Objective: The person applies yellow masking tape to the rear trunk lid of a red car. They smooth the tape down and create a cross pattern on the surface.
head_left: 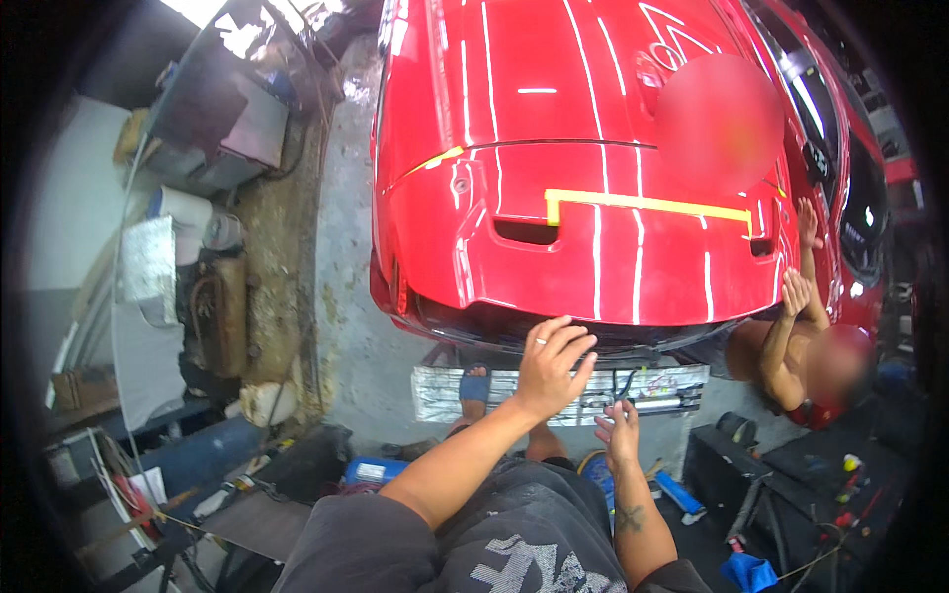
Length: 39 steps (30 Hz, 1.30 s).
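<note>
A glossy red car panel (554,267) fills the area in front of me. Yellow tape (652,203) runs across it between two dark openings, the left opening (526,231) being wider. My left hand (556,368), with a ring on one finger, is raised just below the panel's near edge, fingers apart and holding nothing. Lower and to the right, my right hand (620,433) has its fingers partly curled. A small dark tool (623,383) juts from its fingertips; its exact kind is too small to tell.
At the right, a co-worker's raised hands (795,295) are beside the panel. A silvery mat (445,395) lies on the floor below the car. A black box-shaped stand (727,479) is at lower right. Another red car (850,178) stands close by. Drums and a tank (229,316) line the left.
</note>
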Each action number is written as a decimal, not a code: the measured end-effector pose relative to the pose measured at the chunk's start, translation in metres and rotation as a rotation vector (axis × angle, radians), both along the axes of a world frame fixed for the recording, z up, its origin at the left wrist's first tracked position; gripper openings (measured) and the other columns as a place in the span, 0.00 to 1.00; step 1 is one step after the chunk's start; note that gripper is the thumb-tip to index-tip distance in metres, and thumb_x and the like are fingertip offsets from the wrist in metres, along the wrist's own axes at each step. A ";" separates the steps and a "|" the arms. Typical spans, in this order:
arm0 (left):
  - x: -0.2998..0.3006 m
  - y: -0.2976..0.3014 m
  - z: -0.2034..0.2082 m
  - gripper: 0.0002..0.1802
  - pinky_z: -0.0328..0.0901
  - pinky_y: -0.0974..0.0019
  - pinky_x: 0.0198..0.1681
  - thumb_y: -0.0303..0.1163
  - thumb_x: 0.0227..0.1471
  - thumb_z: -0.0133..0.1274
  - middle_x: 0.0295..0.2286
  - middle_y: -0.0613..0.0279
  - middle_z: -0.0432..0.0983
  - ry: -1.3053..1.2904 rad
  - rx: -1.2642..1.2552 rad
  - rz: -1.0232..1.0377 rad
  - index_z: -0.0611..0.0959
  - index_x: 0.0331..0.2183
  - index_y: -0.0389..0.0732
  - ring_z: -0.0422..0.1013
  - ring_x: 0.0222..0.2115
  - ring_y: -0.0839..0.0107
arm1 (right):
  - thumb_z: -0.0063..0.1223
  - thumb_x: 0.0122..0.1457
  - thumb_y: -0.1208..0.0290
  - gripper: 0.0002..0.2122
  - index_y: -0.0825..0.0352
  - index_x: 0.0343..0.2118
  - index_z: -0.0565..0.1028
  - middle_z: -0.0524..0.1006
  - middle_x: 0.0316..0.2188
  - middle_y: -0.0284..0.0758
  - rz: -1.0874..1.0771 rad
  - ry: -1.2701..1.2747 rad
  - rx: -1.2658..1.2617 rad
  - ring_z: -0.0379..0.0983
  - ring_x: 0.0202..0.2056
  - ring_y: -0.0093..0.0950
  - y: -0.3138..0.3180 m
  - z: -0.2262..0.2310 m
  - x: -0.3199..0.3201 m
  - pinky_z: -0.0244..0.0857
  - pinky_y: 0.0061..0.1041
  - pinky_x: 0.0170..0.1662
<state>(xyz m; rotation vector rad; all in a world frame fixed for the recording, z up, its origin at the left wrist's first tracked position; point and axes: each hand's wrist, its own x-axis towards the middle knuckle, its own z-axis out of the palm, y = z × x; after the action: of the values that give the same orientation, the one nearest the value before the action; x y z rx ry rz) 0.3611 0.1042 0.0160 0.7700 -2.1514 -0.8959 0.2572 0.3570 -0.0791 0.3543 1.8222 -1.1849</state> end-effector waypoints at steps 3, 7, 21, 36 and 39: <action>0.031 -0.046 0.007 0.27 0.62 0.44 0.62 0.40 0.53 0.66 0.48 0.54 0.79 -0.073 -0.080 0.029 0.85 0.51 0.37 0.69 0.58 0.49 | 0.50 0.71 0.45 0.36 0.62 0.72 0.53 0.72 0.58 0.47 -0.083 0.093 -0.123 0.78 0.50 0.42 -0.040 0.021 -0.018 0.74 0.39 0.46; 0.009 -0.111 0.012 0.40 0.51 0.37 0.68 0.50 0.60 0.59 0.61 0.44 0.70 -0.324 -0.162 0.038 0.73 0.63 0.32 0.57 0.67 0.44 | 0.49 0.71 0.43 0.39 0.65 0.73 0.49 0.63 0.66 0.55 -0.285 0.308 -0.313 0.70 0.61 0.49 -0.098 0.039 -0.096 0.67 0.47 0.58; -0.039 -0.149 -0.018 0.62 0.33 0.41 0.75 0.69 0.60 0.49 0.72 0.38 0.46 -0.670 -0.146 -0.187 0.52 0.71 0.27 0.41 0.75 0.51 | 0.62 0.67 0.71 0.17 0.70 0.56 0.75 0.81 0.49 0.39 -0.679 0.602 -0.389 0.81 0.45 0.34 -0.190 0.033 -0.207 0.80 0.41 0.49; -0.040 -0.148 -0.012 0.62 0.34 0.36 0.74 0.69 0.58 0.52 0.72 0.39 0.47 -0.657 -0.116 -0.190 0.53 0.71 0.26 0.42 0.75 0.50 | 0.66 0.65 0.68 0.19 0.70 0.55 0.76 0.80 0.51 0.38 -0.699 0.631 -0.360 0.81 0.47 0.34 -0.183 0.018 -0.222 0.80 0.41 0.50; -0.037 -0.155 -0.011 0.63 0.36 0.37 0.74 0.70 0.57 0.53 0.72 0.39 0.47 -0.668 -0.123 -0.214 0.54 0.71 0.27 0.42 0.75 0.49 | 0.67 0.64 0.67 0.20 0.70 0.56 0.75 0.80 0.51 0.37 -0.699 0.449 -0.460 0.81 0.47 0.33 -0.183 0.036 -0.213 0.79 0.41 0.50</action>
<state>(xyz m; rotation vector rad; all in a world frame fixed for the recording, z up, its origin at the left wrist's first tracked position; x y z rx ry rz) 0.3243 -0.0509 0.0046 0.8726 -2.8878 -0.6515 0.0440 0.1744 -0.0434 0.5045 1.7585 -2.2690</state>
